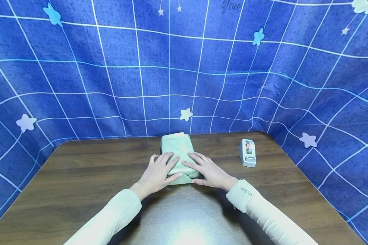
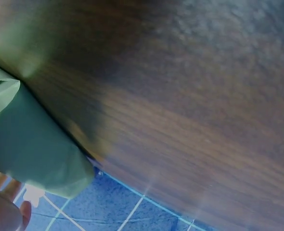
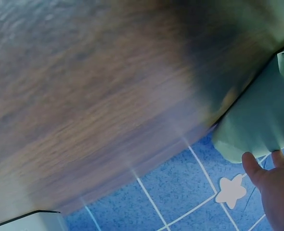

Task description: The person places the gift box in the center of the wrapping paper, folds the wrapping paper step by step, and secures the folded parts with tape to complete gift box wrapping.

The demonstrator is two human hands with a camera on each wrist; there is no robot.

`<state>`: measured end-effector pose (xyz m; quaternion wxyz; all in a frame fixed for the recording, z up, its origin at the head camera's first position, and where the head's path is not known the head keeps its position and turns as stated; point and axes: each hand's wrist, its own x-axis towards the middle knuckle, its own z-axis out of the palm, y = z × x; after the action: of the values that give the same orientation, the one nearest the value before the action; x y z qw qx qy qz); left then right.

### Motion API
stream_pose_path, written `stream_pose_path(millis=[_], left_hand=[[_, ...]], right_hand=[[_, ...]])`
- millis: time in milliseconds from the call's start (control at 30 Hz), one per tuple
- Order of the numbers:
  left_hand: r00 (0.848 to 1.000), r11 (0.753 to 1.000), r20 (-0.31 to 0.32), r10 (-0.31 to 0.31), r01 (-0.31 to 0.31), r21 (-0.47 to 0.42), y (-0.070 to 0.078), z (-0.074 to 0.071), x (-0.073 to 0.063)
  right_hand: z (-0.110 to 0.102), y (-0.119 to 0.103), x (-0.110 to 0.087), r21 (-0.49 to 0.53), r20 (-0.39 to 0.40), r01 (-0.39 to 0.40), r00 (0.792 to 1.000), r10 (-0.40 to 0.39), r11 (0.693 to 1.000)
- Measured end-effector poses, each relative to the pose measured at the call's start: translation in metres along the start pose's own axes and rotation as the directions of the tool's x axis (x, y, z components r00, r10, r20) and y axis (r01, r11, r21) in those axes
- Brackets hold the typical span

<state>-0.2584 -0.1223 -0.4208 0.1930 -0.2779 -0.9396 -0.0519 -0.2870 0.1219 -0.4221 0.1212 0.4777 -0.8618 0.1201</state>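
Observation:
A box-shaped package wrapped in pale green paper lies near the table's far edge. Its paper has a slanting fold across the top, and a folded flap sticks out at the near end. My left hand rests on the package's left part with spread fingers. From the other side, my right hand touches the top and right edge, fingers also spread. Both wrist views show a side of the green package with a folded paper corner. What lies inside the wrapping is hidden.
A white tape dispenser stands on the brown wooden table, right of the package. Behind the table hangs a blue curtain with white grid lines and stars. It also runs along both sides.

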Motion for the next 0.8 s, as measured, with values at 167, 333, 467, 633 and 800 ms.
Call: stream_pose_path(millis=[167,333,467,633,800], left_hand=[[1.0,1.0,0.006,0.009,-0.009,0.012,-0.0006,-0.0005,0.0006],[1.0,1.0,0.013,0.011,-0.011,0.011,-0.0022,-0.0004,0.0015],[1.0,1.0,0.004,0.019,-0.019,0.012,-0.0035,-0.0002,0.0021],[1.0,0.999,-0.002,0.028,-0.028,0.021,-0.004,-0.0005,0.0029],[0.999,0.999,-0.014,0.04,-0.039,0.036,-0.0049,-0.0011,0.0038]], right_hand=[[-0.0018,-0.0008,0.0003,0.029,-0.011,0.016,1.0,-0.016,0.999],[-0.0024,-0.0002,0.0029,0.07,-0.044,0.001,0.999,0.002,0.998],[-0.0022,0.0007,0.0048,0.08,-0.06,-0.017,0.998,0.022,0.997],[-0.001,0.0012,0.0053,0.082,-0.076,-0.02,0.997,0.026,0.996],[0.001,0.002,0.0054,0.055,-0.11,-0.001,0.994,0.007,0.998]])
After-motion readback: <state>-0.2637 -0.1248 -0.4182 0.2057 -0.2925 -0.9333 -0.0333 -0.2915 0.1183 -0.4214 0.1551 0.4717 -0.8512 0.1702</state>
